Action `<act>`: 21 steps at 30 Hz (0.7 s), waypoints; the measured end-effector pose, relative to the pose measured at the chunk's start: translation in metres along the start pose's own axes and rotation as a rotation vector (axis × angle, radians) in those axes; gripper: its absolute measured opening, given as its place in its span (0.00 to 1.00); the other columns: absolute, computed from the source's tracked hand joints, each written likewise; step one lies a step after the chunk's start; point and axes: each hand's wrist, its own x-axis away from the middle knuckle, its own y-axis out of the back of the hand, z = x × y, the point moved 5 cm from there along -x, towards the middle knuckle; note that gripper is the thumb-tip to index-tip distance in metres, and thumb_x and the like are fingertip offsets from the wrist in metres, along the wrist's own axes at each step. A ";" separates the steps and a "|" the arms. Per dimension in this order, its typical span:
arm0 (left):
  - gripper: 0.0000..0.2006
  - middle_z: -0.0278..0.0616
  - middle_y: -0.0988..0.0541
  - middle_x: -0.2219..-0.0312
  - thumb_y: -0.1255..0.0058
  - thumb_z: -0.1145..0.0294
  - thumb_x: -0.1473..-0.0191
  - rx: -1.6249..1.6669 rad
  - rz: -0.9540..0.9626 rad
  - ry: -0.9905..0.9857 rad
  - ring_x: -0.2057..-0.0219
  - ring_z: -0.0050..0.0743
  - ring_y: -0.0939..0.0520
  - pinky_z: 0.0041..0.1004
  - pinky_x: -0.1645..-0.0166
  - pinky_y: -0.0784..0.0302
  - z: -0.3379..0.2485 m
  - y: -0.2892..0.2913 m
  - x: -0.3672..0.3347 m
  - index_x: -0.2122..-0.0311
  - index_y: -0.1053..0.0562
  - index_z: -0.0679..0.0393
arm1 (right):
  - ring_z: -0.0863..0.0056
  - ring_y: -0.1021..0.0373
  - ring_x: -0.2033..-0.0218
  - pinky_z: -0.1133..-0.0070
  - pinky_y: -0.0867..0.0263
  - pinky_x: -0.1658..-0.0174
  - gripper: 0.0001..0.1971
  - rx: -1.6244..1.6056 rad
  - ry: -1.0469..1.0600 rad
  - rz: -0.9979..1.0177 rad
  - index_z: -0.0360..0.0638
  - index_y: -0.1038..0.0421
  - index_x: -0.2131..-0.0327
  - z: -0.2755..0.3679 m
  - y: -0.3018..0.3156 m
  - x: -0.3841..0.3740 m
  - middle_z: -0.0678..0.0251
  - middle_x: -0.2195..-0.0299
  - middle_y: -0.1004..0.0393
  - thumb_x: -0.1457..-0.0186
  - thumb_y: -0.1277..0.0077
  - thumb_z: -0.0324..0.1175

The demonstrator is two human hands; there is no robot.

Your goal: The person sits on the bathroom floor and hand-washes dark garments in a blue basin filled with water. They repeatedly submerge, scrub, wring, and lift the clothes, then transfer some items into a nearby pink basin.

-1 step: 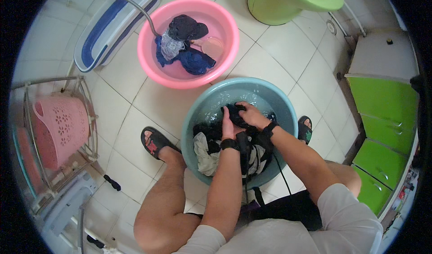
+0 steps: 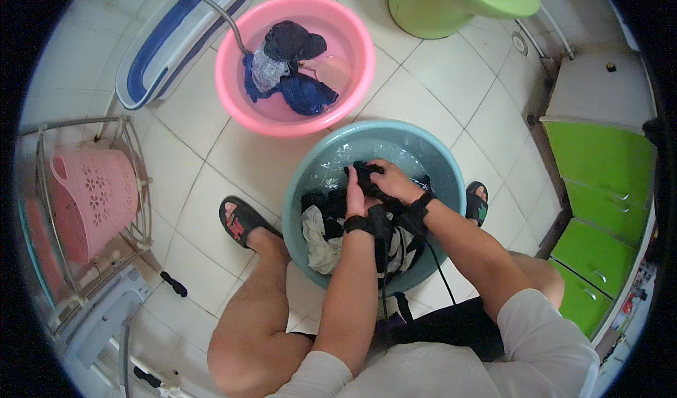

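Note:
Over the blue-green basin (image 2: 457, 186), my left hand (image 2: 356, 195) and my right hand (image 2: 395, 183) are close together, closed on a bunched piece of wet black cloth (image 2: 365, 175). The thumb side of my left hand presses against the cloth, and the right fingers curl over its other side. Below them lie dark laundry (image 2: 328, 204) and a pale cloth (image 2: 321, 241), piled in water. Black bands circle both wrists, and dark cords run down from them toward my lap. What kind of garment I hold cannot be made out.
Ahead, a pink basin (image 2: 224, 80) holds water, a dark cap (image 2: 295, 41) and blue clothing (image 2: 310, 94), with a hose over its rim. A folded blue-white tub (image 2: 148, 52) leans at far left. A pink basket (image 2: 99, 193), green toilet (image 2: 430, 10) and green cabinet (image 2: 599, 158) stand around.
The black cloth between my hands has shifted slightly in its folds. Both hands stay at nearly the same place over the basin.

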 end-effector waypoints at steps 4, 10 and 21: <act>0.36 0.44 0.24 0.52 0.61 0.33 0.42 -0.196 -0.187 -0.113 0.54 0.44 0.21 0.49 0.63 0.21 -0.011 -0.007 0.007 0.45 0.30 0.56 | 0.45 0.26 0.59 0.63 0.31 0.54 0.18 0.122 -0.110 -0.024 0.34 0.26 0.57 0.022 0.001 0.005 0.42 0.62 0.23 0.46 0.47 0.39; 0.27 0.42 0.22 0.55 0.53 0.44 0.42 -0.005 -0.246 -0.080 0.53 0.44 0.21 0.47 0.50 0.25 -0.005 -0.003 0.015 0.48 0.28 0.57 | 0.46 0.31 0.52 0.58 0.34 0.50 0.20 0.374 0.103 -0.333 0.37 0.29 0.52 -0.006 0.021 -0.014 0.43 0.55 0.29 0.44 0.48 0.40; 0.34 0.43 0.24 0.52 0.58 0.33 0.42 -0.015 -0.041 -0.144 0.52 0.43 0.23 0.42 0.51 0.24 -0.008 0.010 -0.006 0.45 0.30 0.54 | 0.45 0.27 0.58 0.61 0.31 0.52 0.24 0.219 0.152 -0.070 0.37 0.26 0.55 0.016 -0.017 0.006 0.44 0.60 0.24 0.46 0.46 0.48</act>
